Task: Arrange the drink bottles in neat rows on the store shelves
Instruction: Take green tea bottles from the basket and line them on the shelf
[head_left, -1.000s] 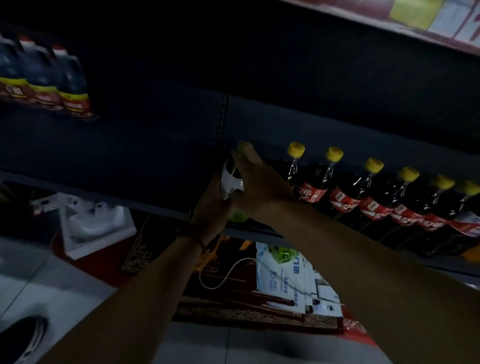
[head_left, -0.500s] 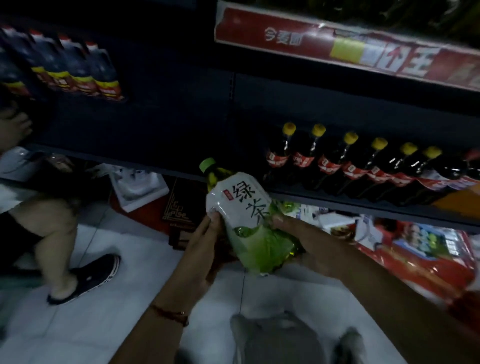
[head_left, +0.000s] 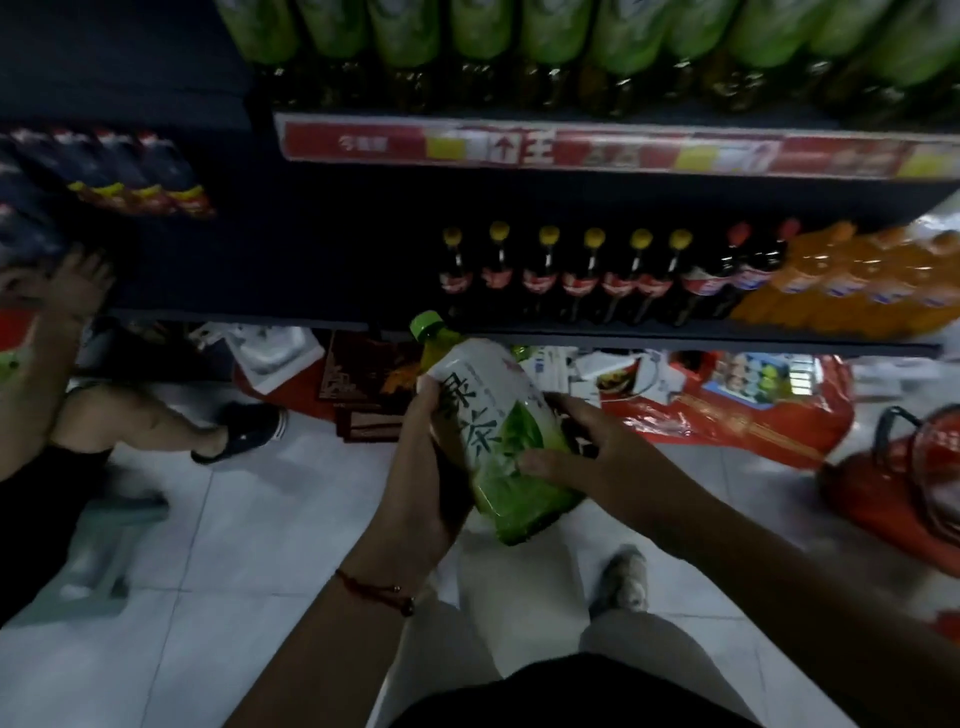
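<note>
Bottle (head_left: 498, 431) base behind right hand (head_left: 576, 452)

The tea bottle (head_left: 498, 431) is tilted between the left hand (head_left: 426, 467) and the right hand (head_left: 582, 452), in front of the lower shelf (head_left: 675, 340). On that shelf stands a row of cola bottles (head_left: 571, 275), with soda bottles (head_left: 857, 286) to their right.

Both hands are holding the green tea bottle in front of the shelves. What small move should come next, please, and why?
Probably lift the green tea bottle toward the top shelf. The left hand and right hand both grip it, tilted, cap pointing up-left, in front of the cola bottles. The matching green-labelled bottles stand on the shelf above, so it likely belongs there, set upright.
</note>
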